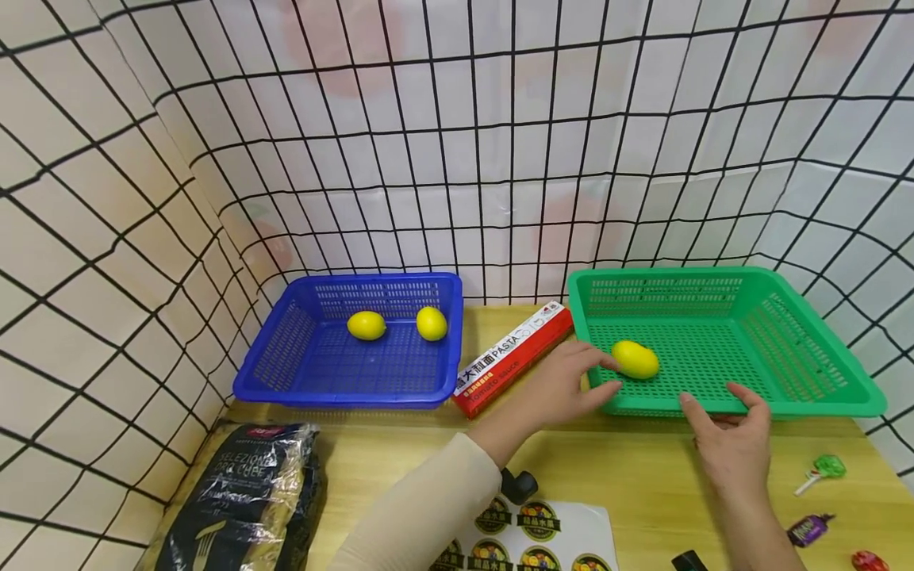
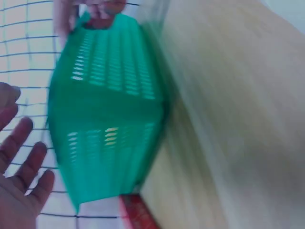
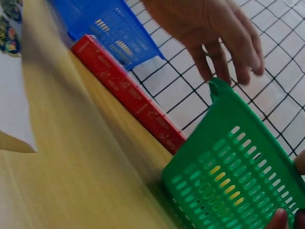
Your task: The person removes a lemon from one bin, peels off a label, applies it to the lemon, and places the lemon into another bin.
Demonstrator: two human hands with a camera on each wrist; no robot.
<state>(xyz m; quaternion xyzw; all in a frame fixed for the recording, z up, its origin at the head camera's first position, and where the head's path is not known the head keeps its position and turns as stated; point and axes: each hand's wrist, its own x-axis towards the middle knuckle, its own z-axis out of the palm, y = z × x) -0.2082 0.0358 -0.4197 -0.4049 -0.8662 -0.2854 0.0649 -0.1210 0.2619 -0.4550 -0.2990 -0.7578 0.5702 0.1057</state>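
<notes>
A yellow lemon (image 1: pixel 635 360) lies in the left part of the green basket (image 1: pixel 842 392), beside the fingertips of my left hand (image 1: pixel 564 385). That hand reaches over the basket's left front corner, its fingers spread and holding nothing. With my right hand (image 1: pixel 735 448) I grip the front rim of the green basket; some of its fingers are hidden below the rim. Through the basket's slots the lemon (image 3: pixel 226 183) shows yellow in the right wrist view. In the blue basket (image 1: pixel 243 388) at the left lie two more lemons, one (image 1: pixel 366 325) left of the other (image 1: pixel 432 323).
A red and white pasta box (image 1: pixel 510 361) lies slanted between the baskets. A black bag (image 1: pixel 243 492) stands at front left, near a sticker sheet (image 1: pixel 600 523). A green lollipop (image 1: pixel 828 466), a purple packet (image 1: pixel 808 530) and a red candy (image 1: pixel 867 561) lie at right. Black-gridded cloth walls surround the table.
</notes>
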